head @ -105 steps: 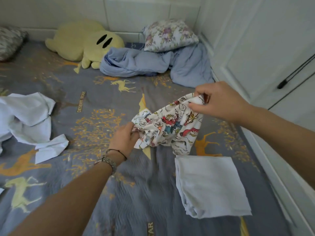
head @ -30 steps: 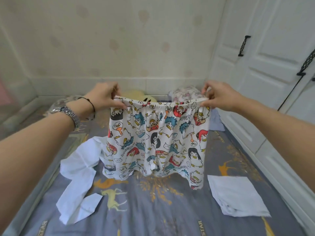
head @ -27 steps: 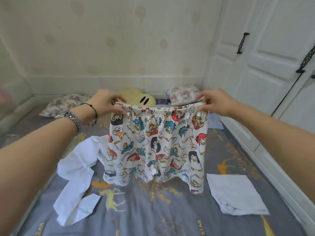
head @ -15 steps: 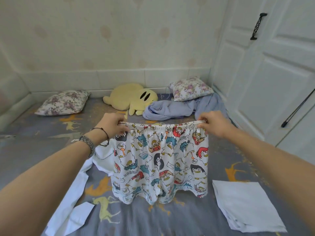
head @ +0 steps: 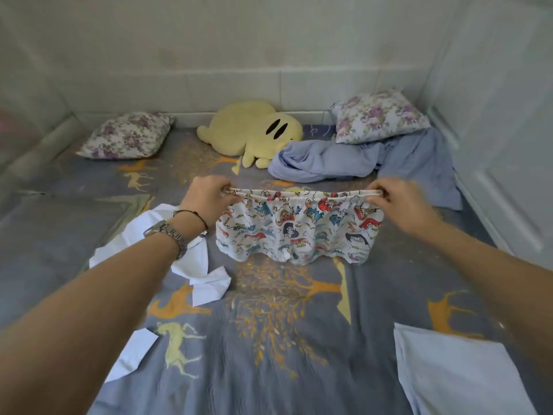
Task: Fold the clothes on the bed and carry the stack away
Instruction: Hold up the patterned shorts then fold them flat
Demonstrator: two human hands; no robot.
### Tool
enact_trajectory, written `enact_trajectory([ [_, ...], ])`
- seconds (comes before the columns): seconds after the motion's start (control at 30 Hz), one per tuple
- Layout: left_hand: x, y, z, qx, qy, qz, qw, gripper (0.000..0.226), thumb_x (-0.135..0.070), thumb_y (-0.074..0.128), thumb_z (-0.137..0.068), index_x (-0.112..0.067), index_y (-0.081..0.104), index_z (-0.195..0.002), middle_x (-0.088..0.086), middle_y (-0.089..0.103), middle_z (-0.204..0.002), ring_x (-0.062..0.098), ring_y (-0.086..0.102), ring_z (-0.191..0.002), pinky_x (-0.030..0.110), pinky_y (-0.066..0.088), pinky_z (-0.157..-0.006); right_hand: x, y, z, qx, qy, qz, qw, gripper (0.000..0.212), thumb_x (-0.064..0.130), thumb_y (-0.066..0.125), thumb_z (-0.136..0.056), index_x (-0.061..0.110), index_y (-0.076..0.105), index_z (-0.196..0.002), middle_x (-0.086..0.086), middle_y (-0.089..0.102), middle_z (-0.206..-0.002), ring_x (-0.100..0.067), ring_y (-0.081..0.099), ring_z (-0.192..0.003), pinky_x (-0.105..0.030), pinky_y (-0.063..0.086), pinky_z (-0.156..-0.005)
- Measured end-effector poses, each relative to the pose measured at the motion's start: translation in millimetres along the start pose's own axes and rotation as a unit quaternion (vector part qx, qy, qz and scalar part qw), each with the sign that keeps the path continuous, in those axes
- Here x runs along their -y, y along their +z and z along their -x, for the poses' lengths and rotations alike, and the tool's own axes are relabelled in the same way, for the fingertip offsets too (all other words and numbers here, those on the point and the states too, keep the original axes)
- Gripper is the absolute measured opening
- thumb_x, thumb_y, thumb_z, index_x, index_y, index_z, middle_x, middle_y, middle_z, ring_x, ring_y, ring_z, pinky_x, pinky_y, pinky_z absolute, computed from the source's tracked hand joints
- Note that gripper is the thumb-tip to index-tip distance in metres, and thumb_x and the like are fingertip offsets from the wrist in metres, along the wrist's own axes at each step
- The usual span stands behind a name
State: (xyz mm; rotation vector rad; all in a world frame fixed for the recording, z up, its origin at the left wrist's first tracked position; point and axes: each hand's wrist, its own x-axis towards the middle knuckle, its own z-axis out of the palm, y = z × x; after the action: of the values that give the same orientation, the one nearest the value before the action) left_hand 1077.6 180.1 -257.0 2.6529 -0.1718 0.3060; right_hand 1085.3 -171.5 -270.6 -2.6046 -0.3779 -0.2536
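Note:
White cartoon-print shorts (head: 299, 232) are stretched by the waistband between my hands, low over the grey bed (head: 269, 354). The leg hems bunch on the bedcover. My left hand (head: 206, 196) pinches the waistband's left end and my right hand (head: 398, 199) pinches its right end. A folded pale blue garment (head: 457, 372) lies at the near right of the bed. A crumpled white garment (head: 167, 256) lies under my left forearm, partly hidden by it.
A yellow plush toy (head: 257, 130), two floral pillows (head: 128, 139) (head: 380, 115) and a crumpled blue sheet (head: 359, 160) lie along the far wall. White cupboard doors (head: 508, 115) run down the right side of the bed.
Both hands have lowered the spread shorts from head height towards the bed, and the hems now touch the cover. The camera has tilted down.

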Motion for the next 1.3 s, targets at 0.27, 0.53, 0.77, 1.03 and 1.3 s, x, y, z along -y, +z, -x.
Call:
enact_trajectory([
  [0.27,27,57,68,0.052,-0.047,-0.012,0.997,0.013,-0.014,0.07,-0.077,-0.001,0.07,-0.08,0.017,0.066,-0.078,0.033,0.06,-0.08,0.031,0.039,-0.067,-22,64,63,0.042,0.01,-0.025,0.999,0.011,0.003,0.07,-0.074,0.007,0.07,-0.083,-0.01,0.068,-0.081,-0.017,0.054,-0.07,-0.024,0.035,-0.066],
  [0.53,68,120,186,0.132,-0.077,0.031,0.988,0.019,-0.006,0.071,-0.073,-0.007,0.075,-0.092,0.014,0.072,-0.092,0.03,0.065,-0.088,0.028,0.044,-0.077,-27,137,166,0.127,0.039,-0.031,0.991,0.009,0.008,0.073,-0.076,0.01,0.072,-0.084,-0.007,0.07,-0.083,-0.016,0.058,-0.069,-0.019,0.036,-0.065],
  [0.77,104,169,284,0.237,-0.066,0.06,0.967,0.025,-0.003,0.07,-0.074,-0.01,0.074,-0.098,0.014,0.07,-0.096,0.03,0.065,-0.09,0.037,0.051,-0.083,-13,187,265,0.2,0.087,-0.027,0.975,0.011,0.003,0.065,-0.082,0.008,0.072,-0.089,-0.009,0.068,-0.085,-0.023,0.061,-0.076,-0.038,0.05,-0.072],
  [1.03,140,207,362,0.263,-0.096,0.061,0.958,0.024,-0.007,0.076,-0.069,-0.014,0.075,-0.092,0.009,0.071,-0.091,0.026,0.066,-0.083,0.028,0.048,-0.078,2,243,353,0.253,0.151,-0.021,0.955,0.013,0.006,0.066,-0.082,0.011,0.073,-0.092,-0.004,0.066,-0.09,-0.014,0.057,-0.074,-0.023,0.041,-0.065],
  [1.3,153,223,410,0.314,-0.122,0.016,0.941,0.022,-0.021,0.076,-0.071,-0.023,0.073,-0.093,-0.001,0.07,-0.097,0.018,0.063,-0.089,0.029,0.044,-0.082,10,274,400,0.304,0.181,-0.004,0.935,0.012,0.007,0.068,-0.08,0.014,0.07,-0.09,-0.002,0.065,-0.093,-0.014,0.056,-0.078,-0.028,0.049,-0.068],
])
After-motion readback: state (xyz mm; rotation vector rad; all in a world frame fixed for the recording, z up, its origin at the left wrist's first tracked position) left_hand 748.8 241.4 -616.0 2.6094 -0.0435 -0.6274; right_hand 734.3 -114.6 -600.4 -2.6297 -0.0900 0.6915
